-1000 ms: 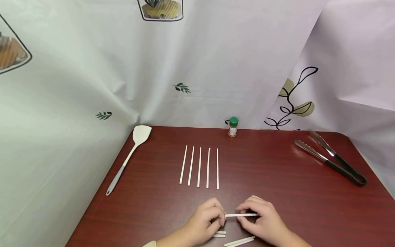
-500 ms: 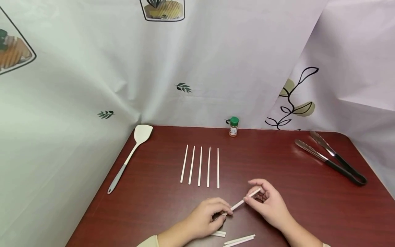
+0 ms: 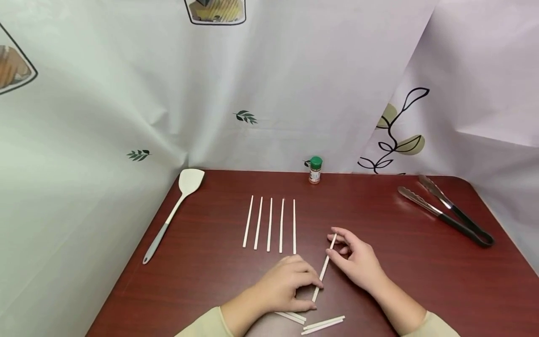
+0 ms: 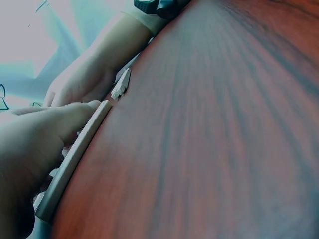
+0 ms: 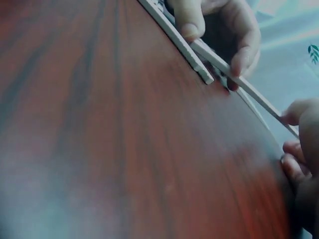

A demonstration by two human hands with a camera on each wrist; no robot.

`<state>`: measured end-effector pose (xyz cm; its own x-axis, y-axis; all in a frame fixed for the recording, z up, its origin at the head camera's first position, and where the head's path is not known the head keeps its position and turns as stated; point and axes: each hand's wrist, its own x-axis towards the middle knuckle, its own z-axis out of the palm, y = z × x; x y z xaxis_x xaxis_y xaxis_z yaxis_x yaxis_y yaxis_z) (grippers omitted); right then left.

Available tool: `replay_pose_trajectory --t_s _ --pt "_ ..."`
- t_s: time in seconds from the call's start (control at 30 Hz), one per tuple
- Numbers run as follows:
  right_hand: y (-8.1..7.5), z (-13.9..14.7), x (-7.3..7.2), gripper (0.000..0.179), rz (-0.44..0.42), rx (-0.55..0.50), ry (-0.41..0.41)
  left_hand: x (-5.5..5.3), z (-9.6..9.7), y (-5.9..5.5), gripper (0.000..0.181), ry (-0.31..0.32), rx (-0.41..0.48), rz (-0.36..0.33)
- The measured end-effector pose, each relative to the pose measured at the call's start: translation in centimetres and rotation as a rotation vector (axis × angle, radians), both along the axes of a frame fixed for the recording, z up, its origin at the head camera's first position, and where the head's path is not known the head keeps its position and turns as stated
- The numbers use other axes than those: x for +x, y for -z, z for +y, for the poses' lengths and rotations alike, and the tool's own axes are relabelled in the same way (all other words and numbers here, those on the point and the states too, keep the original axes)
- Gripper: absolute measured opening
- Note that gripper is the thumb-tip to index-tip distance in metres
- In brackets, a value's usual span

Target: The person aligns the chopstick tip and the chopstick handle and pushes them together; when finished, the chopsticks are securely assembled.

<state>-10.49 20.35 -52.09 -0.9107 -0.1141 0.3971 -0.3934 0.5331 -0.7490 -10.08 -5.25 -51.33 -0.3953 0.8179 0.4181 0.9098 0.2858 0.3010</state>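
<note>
A thin white chopstick [image 3: 324,268] slants up and to the right between both hands in the head view. My left hand [image 3: 287,283] holds its near end, with the thumb at the tip and a finger farther along, as the right wrist view shows. My right hand [image 3: 357,262] pinches the far end between thumb and fingers. Several matching chopsticks [image 3: 269,224] lie side by side in a spaced row beyond the left hand. Nearer to me lie two loose pairs: one pair of chopsticks [image 3: 323,325] between the forearms, another pair [image 3: 291,317] partly hidden under the left hand.
A white spatula [image 3: 174,210] with a grey handle lies along the left side of the dark red table [image 3: 362,206]. A green-capped spice jar [image 3: 315,170] stands at the back edge. Metal tongs [image 3: 446,210] with black handles lie spread at the right. Patterned sheeting hangs behind.
The held chopstick has swung from lying crosswise to pointing away from me. My right hand has moved forward with its end, while the left hand stays at the near end.
</note>
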Motion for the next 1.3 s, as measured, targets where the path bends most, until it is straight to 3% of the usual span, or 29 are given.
replay_pose_trajectory --t_s 0.1,0.2,0.47,0.57,0.73,1.07,1.3 --pt "0.0 -0.8 -0.7 0.052 0.016 0.082 0.041 -0.3 -0.1 0.2 0.04 -0.035 0.008 0.103" --pt "-0.1 -1.7 -1.6 0.053 0.001 0.13 0.08 -0.6 0.2 0.3 0.041 -0.065 0.003 0.158" --pt "-0.5 -2.9 -3.0 0.066 -0.079 0.32 0.132 -1.2 0.8 0.2 0.036 -0.138 -0.058 0.149" --pt "-0.5 -3.1 -3.6 0.062 -0.09 0.365 0.14 -1.2 0.8 0.2 0.035 -0.175 -0.076 0.136" --pt "-0.4 -3.2 -4.6 0.055 -0.083 0.408 0.173 -1.3 0.9 0.3 0.034 -0.246 -0.101 0.172" --pt "-0.4 -3.2 -6.2 0.054 -0.056 0.435 0.132 -1.6 1.3 0.4 0.028 -0.375 -0.144 0.221" --pt "-0.4 -2.9 -6.2 0.052 -0.026 0.461 0.053 -1.9 1.3 0.6 0.026 -0.432 -0.111 0.24"
